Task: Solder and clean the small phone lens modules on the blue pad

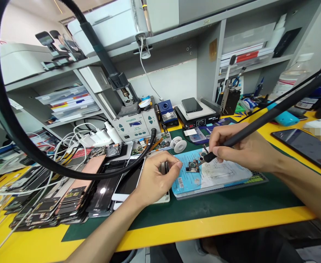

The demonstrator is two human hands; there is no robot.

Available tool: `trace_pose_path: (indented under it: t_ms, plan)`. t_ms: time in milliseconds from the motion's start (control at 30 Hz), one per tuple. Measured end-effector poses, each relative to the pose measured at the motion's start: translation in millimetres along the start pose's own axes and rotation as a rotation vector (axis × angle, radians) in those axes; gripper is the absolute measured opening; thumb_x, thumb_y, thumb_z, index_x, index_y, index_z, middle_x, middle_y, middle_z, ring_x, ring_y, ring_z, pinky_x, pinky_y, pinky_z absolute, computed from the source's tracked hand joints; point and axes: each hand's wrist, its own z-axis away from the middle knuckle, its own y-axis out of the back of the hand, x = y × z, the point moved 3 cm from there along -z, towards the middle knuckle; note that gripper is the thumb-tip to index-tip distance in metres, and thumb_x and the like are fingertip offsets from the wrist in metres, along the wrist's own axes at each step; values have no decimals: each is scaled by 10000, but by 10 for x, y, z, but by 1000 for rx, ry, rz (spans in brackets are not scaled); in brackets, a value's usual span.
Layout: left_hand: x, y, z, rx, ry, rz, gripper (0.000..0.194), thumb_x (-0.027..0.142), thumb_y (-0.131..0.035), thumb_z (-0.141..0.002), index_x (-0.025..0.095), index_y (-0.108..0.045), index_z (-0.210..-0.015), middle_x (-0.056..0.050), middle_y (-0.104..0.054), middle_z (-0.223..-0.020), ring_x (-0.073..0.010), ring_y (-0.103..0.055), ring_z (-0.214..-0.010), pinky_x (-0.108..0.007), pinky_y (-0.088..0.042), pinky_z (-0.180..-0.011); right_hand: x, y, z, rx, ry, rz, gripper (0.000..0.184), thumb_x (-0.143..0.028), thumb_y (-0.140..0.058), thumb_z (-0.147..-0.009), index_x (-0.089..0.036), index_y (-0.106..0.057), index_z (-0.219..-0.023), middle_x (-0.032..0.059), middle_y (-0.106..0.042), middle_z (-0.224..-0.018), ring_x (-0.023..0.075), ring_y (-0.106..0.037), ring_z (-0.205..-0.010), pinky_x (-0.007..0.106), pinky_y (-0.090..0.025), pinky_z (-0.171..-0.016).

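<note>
My right hand (241, 146) is closed round a black soldering iron handle (272, 111), its tip lowered onto a small dark circuit part (192, 167). That part lies on a light blue and white packet (215, 177) on the green mat (204, 208). My left hand (156, 177) is curled beside the part, fingertips pinched on a thin metal tool I cannot make out, resting over a white phone (127, 186).
A pile of dismantled phones (67, 197) and white cables (75, 137) fills the left. Behind stand a soldering station (135, 126), a solder spool (179, 144), a hot plate with a phone (198, 113) and shelves. A dark tablet (305, 146) lies right. A thick black hose (18, 135) arcs across.
</note>
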Motion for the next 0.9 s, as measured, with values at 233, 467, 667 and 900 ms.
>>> trace_pose_path:
  t_ms: [233,467,667,900]
  plan:
    - [-28,0,-3,-14,1,-15,144,235,-645,-923,165,-677,-801,-50,-668,-776,-169,-587,-732,-312,-459,-706,13,-17,-7,-27,-18,10,121,-157,-634,-779,-206,-626,-668,-12,-621,-586,145,-560,-536,267,-408,-515]
    - [-20,-11,2,-8,-20,-42,151,230,-640,-924,165,-670,-791,-52,-679,-776,-167,-592,-735,-312,-459,-713,3,-22,-4,-39,-36,26,134,-165,-627,-789,-213,-617,-664,-7,-607,-561,164,-546,-523,299,-392,-504]
    - [1,-13,0,-5,-25,-52,156,227,-635,-925,162,-668,-787,-52,-675,-766,-164,-589,-723,-307,-460,-704,2,-30,-11,-46,-19,44,136,-187,-634,-797,-213,-618,-664,-6,-613,-570,163,-555,-534,295,-401,-503]
    - [-1,-5,-9,-2,-37,-73,161,241,-638,-923,168,-670,-783,-49,-678,-756,-168,-597,-715,-304,-472,-695,-7,-41,-19,-48,-7,57,138,-175,-624,-792,-221,-610,-663,-5,-618,-575,170,-550,-535,307,-394,-497]
